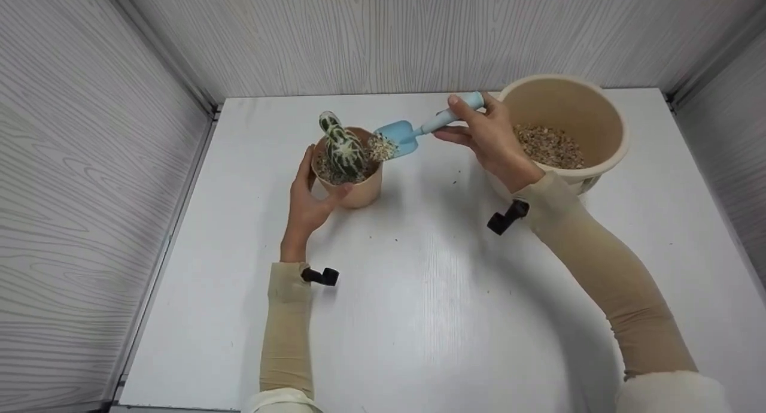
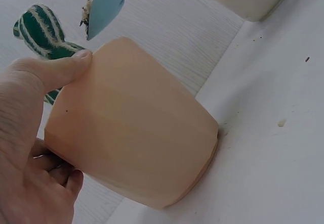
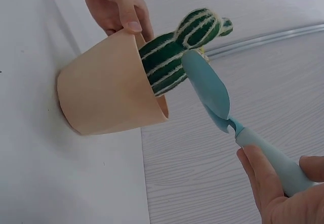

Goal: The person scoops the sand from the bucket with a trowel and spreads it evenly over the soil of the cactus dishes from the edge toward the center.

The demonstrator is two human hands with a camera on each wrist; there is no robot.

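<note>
A: Left hand (image 1: 308,200)?

B: Wrapped round the small peach-coloured plastic pot (image 1: 353,188). Thumb on the near rim, fingers (image 1: 306,164) curled round its 9 o'clock side. Left wrist view shows the same: thumb pressed at the pot's top edge.

A: Where's the pot?

B: On the white surface (image 1: 431,293), upright, left of centre, at about 9 o'clock from the big bucket.

A: What's in it?

B: A green cactus with white ribbed stripes (image 1: 341,143), standing upright, and gravel around its base.

A: Right hand (image 1: 494,140)?

B: Fingers clamped on the handle of a light blue plastic trowel (image 1: 419,128). Thumb lies along the top of the handle. The blade points toward 9 o'clock and sits over the pot's 3 o'clock rim, just beside the cactus. A heap of pale gravel (image 1: 380,146) is on the blade tip.

A: Blade touching the cactus?

B: Right wrist view shows it very close against the cactus side; can't tell if there's contact.

A: The bucket?

B: Large round beige plastic bucket (image 1: 598,111) at the surface's 1 o'clock corner, partly filled with the same tan gravel (image 1: 547,146). The right hand is in front of its 9 o'clock wall.

A: Anything else?

B: A few loose grains scattered on the surface between pot and bucket. Beige sleeves on both forearms, a black camera mount at each wrist.
</note>
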